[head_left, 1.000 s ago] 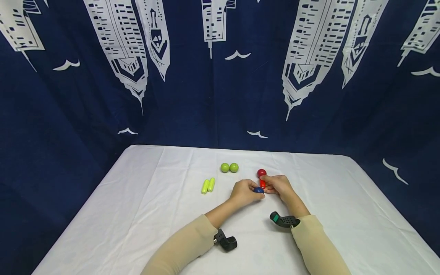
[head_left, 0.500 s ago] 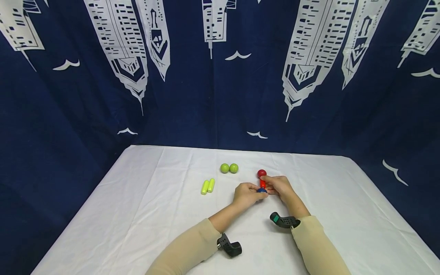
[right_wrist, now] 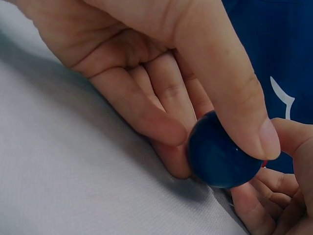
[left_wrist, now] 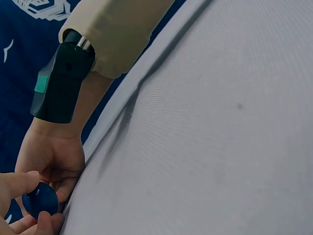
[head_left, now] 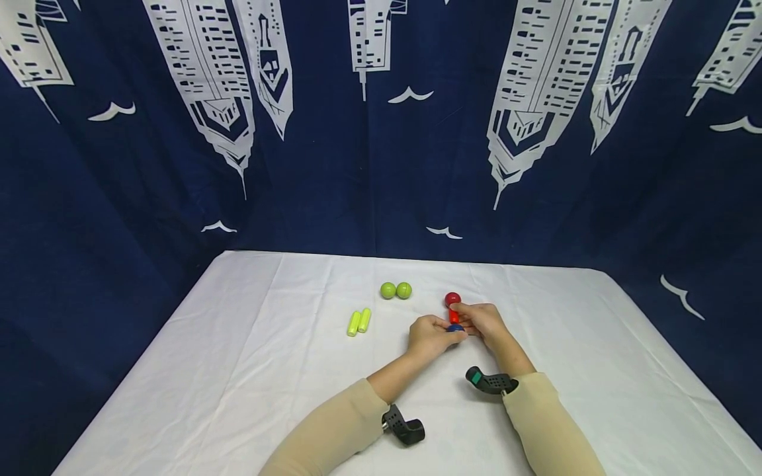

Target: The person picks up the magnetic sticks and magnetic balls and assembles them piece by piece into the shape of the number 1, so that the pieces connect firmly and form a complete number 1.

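My left hand (head_left: 427, 337) pinches a shiny blue ball (right_wrist: 217, 154) between thumb and fingers, just above or on the white cloth. My right hand (head_left: 487, 322) pinches a short red rod (head_left: 454, 316) between thumb and fingers. At the rod's far end sits a red ball (head_left: 452, 299), and its near end meets the blue ball in the head view. Whether the two are joined is hidden by the fingers. In the left wrist view the blue ball shows between both hands, while the red rod is out of sight.
Two green balls (head_left: 395, 291) lie side by side at the back of the white-covered table (head_left: 250, 370). Two yellow-green rods (head_left: 359, 322) lie next to each other left of my hands. A dark blue printed curtain (head_left: 369, 172) hangs behind the table.
My left hand has moved slightly right with the blue ball, bringing it up to the near end of the red rod. The right hand has stayed nearly still.
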Tool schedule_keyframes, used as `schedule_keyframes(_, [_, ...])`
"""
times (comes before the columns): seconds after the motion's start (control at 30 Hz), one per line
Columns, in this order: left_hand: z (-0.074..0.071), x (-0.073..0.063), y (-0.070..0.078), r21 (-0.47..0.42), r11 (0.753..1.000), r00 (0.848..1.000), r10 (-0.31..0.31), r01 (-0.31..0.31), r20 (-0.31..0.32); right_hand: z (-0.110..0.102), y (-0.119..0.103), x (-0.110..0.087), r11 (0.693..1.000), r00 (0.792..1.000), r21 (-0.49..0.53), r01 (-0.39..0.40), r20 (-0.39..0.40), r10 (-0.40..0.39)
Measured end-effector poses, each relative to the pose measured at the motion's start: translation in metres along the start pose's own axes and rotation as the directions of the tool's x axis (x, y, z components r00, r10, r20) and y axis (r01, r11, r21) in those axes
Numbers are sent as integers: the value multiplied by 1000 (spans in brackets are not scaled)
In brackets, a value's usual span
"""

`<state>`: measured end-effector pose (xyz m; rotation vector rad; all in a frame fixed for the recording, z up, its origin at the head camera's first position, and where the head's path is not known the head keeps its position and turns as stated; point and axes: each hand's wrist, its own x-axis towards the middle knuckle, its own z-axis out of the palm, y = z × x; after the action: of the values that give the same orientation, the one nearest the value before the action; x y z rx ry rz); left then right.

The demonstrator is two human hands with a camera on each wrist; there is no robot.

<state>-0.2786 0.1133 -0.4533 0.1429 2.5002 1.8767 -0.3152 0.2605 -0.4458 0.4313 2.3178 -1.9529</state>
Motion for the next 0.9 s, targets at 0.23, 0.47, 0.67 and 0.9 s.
schedule_keyframes(0.23, [2, -1, 1, -28, 999, 1000, -17, 17, -15, 2, 0, -1, 1000, 1000, -1, 0, -14, 0])
schedule_keyframes(0.47, [4, -2, 0, -47, 999, 1000, -12, 11, -25, 1, 1, 0, 1000, 999, -31, 3, -38, -4])
schedule_keyframes(0.67, [5, -2, 0, -48, 999, 999, -11, 9, -37, 1, 1, 0, 999, 999, -27, -18, -47, 17])
schedule_keyframes(0.9, [4, -2, 0, -56, 998, 999, -1, -2, -42, 1, 1, 0, 1000, 999, -10, -11, -43, 11])
